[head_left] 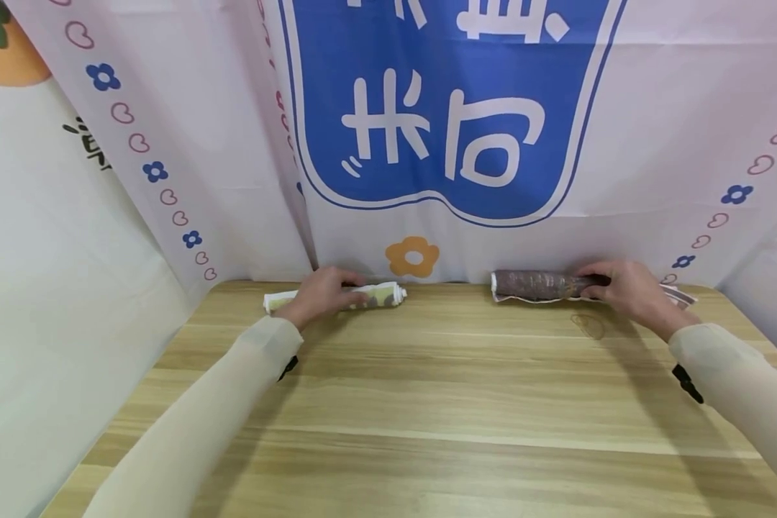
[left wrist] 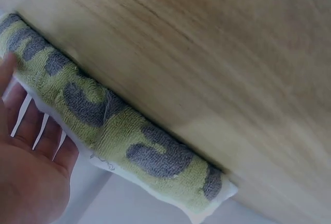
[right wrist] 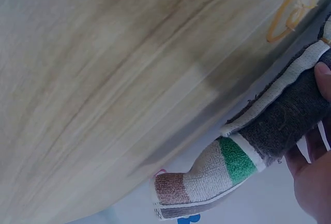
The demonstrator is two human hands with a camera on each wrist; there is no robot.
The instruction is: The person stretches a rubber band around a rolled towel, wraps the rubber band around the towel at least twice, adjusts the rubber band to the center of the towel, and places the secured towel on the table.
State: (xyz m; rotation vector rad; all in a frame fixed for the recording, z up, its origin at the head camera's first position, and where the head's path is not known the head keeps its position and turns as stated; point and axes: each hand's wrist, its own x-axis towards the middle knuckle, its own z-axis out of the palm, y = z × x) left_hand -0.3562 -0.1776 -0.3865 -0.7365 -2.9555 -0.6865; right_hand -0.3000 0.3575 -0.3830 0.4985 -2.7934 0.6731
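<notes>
At the table's far edge lies a rolled yellow-green towel (head_left: pixel 380 295) with grey patches and a white edge. My left hand (head_left: pixel 322 293) holds it from above near its middle, thumb on the near side and fingers behind, as the left wrist view also shows. To the right, my right hand (head_left: pixel 633 293) grips a rolled dark brown towel (head_left: pixel 532 285) close to its right end. Past that hand, a loose end with green, white and brown bands (right wrist: pixel 209 169) sticks out in the right wrist view. Part of each roll is hidden by the hand over it.
Behind both rolls, a printed cloth (head_left: pixel 453 252) with a blue panel and an orange flower hangs at the far edge of the wooden table (head_left: pixel 427 403). A thin orange loop (head_left: pixel 588 326) lies on the wood before the brown roll.
</notes>
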